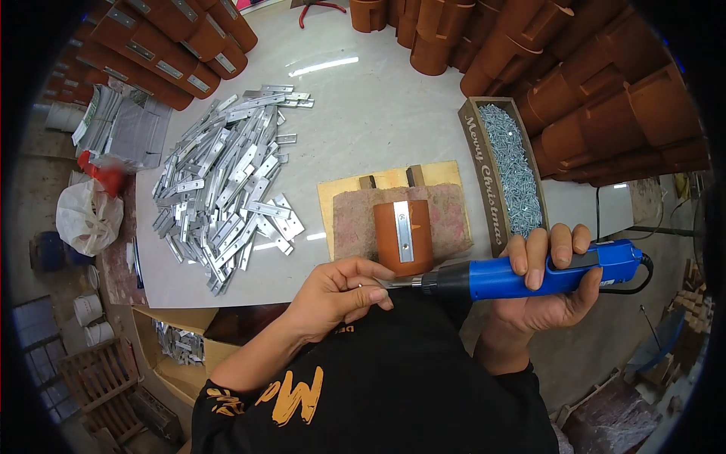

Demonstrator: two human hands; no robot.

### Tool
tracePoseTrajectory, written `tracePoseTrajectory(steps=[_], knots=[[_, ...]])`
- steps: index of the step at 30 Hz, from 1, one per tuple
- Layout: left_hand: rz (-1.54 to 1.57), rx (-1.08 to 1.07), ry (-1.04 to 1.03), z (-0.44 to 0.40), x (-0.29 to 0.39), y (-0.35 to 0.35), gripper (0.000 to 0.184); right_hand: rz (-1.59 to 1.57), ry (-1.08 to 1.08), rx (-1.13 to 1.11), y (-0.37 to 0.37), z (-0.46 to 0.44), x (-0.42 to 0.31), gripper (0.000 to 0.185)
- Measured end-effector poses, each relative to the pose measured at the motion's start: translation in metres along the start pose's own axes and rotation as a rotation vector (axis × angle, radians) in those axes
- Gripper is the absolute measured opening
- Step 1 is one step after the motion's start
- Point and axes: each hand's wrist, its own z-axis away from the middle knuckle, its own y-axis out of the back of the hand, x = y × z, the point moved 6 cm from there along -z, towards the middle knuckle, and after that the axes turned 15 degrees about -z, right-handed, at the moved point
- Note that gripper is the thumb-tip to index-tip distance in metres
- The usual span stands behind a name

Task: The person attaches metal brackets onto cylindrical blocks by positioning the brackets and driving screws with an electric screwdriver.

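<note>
My right hand [546,306] is wrapped around a blue electric screwdriver [495,280], which lies level with its bit pointing left. At the bit's tip, my left hand [336,295] is closed in a pinch on a small screw [361,286], mostly hidden by the fingers. Just beyond the bit, a terracotta-coloured pot [386,234] lies on its side on a reddish pad [352,227]. A metal strip with holes [404,227] runs along the pot's upper side.
Left on the table, metal strips [227,174] form a large loose pile. A narrow wooden box [478,151] full of screws [510,166] stands to the right. Stacked pots rise at the back left [151,45] and right [620,98]. Red-handled pliers [321,6] lie at the far edge.
</note>
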Motion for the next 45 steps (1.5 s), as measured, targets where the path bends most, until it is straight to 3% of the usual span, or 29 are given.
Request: tracePoseTrajectory(steps=[26, 29, 32, 38, 41, 45], knots=[[-0.039, 0.027, 0.018, -0.005, -0.006, -0.003, 0.009, -0.044, -0.036, 0.028, 0.009, -0.004, 0.005, 0.032], [0.11, -0.144, 0.103, -0.005, -0.008, -0.005, 0.009, -0.07, -0.07, -0.027, 0.002, -0.007, 0.005, 0.032], [-0.033, -0.176, 0.081, -0.006, -0.003, -0.008, 0.01, -0.062, -0.126, -0.088, -0.006, -0.01, 0.006, 0.032], [-0.431, 0.045, -0.391, -0.001, 0.014, -0.013, 0.011, -0.025, -0.086, 0.126, 0.001, -0.015, 0.006, 0.03], [-0.433, 0.054, -0.342, -0.001, 0.013, -0.01, 0.011, -0.014, -0.101, 0.097, -0.002, -0.019, 0.009, 0.031], [-0.333, 0.112, -0.374, -0.012, 0.015, -0.001, 0.029, 0.087, -0.075, -0.013, -0.02, -0.025, 0.009, 0.031]])
